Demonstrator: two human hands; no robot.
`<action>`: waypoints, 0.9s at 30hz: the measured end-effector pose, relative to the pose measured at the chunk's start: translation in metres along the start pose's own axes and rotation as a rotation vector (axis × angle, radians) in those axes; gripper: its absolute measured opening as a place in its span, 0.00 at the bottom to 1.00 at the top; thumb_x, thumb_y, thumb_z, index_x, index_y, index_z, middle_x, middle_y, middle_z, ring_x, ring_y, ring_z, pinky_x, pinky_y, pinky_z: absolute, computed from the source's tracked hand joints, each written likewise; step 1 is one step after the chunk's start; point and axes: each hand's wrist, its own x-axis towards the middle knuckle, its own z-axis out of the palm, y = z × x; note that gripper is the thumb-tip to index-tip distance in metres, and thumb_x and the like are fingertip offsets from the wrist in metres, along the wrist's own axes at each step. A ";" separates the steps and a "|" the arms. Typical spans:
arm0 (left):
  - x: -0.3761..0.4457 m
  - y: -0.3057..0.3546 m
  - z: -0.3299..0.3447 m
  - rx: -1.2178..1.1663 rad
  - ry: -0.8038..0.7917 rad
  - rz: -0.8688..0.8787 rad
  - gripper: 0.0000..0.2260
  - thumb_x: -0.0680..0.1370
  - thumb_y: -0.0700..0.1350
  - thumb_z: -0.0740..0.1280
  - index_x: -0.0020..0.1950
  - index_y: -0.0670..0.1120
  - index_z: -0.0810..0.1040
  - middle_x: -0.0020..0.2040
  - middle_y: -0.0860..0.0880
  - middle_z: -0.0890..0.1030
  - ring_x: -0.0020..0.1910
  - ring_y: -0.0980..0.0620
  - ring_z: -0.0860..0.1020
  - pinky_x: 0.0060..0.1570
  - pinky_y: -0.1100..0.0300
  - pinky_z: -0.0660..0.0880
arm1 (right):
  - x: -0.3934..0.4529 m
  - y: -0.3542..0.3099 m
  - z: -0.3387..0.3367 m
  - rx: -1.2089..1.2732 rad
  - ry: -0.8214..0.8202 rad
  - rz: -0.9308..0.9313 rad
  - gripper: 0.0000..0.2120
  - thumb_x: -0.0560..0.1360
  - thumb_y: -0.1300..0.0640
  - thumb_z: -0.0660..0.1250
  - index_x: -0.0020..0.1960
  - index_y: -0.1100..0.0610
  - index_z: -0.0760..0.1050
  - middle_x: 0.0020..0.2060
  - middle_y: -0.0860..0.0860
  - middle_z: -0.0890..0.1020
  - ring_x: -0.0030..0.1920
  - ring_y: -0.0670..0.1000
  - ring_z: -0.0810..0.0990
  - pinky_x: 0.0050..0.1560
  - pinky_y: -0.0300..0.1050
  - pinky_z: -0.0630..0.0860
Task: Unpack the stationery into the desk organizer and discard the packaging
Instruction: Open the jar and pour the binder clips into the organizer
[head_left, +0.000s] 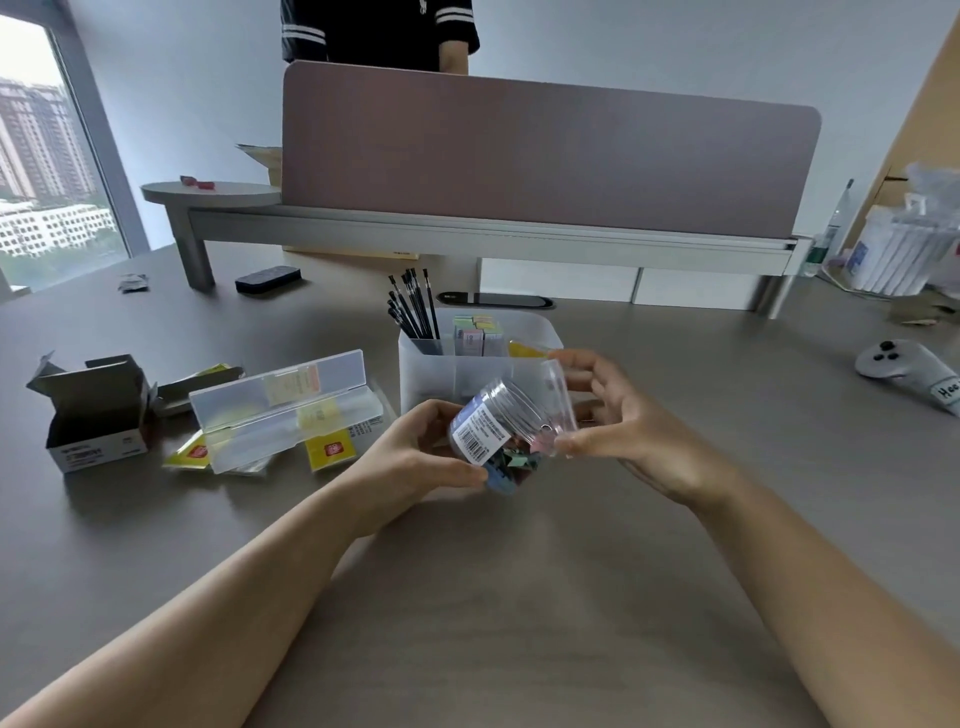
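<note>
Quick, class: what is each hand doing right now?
Left hand: grips the base of the clear plastic jar of coloured clips.
Right hand: fingers curled round the jar's open end.

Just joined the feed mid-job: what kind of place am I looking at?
Most likely an office workstation: a desk with a fabric privacy divider along its back, a high-rise window on the left, and a desk organizer holding black pens.
</note>
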 end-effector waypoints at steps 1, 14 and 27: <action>0.000 0.000 0.000 -0.017 0.004 -0.006 0.22 0.58 0.34 0.69 0.50 0.45 0.72 0.45 0.46 0.78 0.40 0.57 0.81 0.39 0.66 0.79 | -0.001 0.003 -0.003 0.028 0.046 0.006 0.31 0.55 0.54 0.73 0.55 0.39 0.66 0.57 0.48 0.72 0.53 0.52 0.76 0.50 0.45 0.76; 0.001 -0.002 0.003 -0.208 0.032 -0.031 0.21 0.59 0.32 0.65 0.50 0.44 0.72 0.46 0.45 0.78 0.41 0.53 0.82 0.37 0.66 0.79 | -0.025 0.034 -0.031 -0.544 0.198 0.236 0.32 0.68 0.54 0.70 0.69 0.52 0.62 0.65 0.53 0.68 0.63 0.50 0.68 0.62 0.40 0.64; 0.001 0.008 0.011 -0.353 -0.005 -0.045 0.35 0.48 0.39 0.80 0.53 0.40 0.73 0.49 0.43 0.80 0.47 0.49 0.82 0.44 0.61 0.80 | -0.007 0.005 -0.008 0.077 0.172 0.134 0.19 0.72 0.52 0.61 0.61 0.57 0.71 0.49 0.52 0.79 0.43 0.47 0.78 0.49 0.40 0.74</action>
